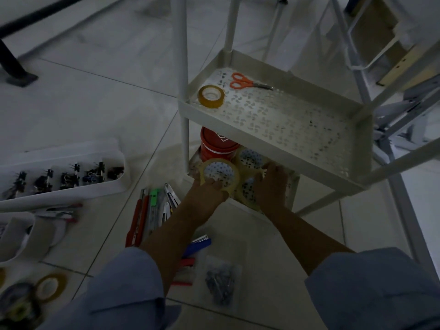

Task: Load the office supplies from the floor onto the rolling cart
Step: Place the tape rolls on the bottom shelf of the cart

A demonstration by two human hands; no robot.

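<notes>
The white rolling cart [362,129] stands ahead with perforated shelves. Its middle shelf holds a tape roll [211,96] and orange scissors [247,82]. On the bottom shelf stand a red tub [215,146] and several clear tape rolls. My left hand [204,194] grips one clear tape roll [219,173] at the bottom shelf's front left corner. My right hand [271,184] rests on the other tape rolls [250,158] on that shelf; its fingers are curled over them. On the floor lie cutters and rulers [147,210], a stapler [198,245] and a bag of clips [220,282].
A white organiser tray of binder clips [62,177] lies on the floor at left. A white cup [26,236] and more tape rolls [50,285] sit at lower left. A folded white frame [385,67] leans at right. Black table legs [14,63] stand far left.
</notes>
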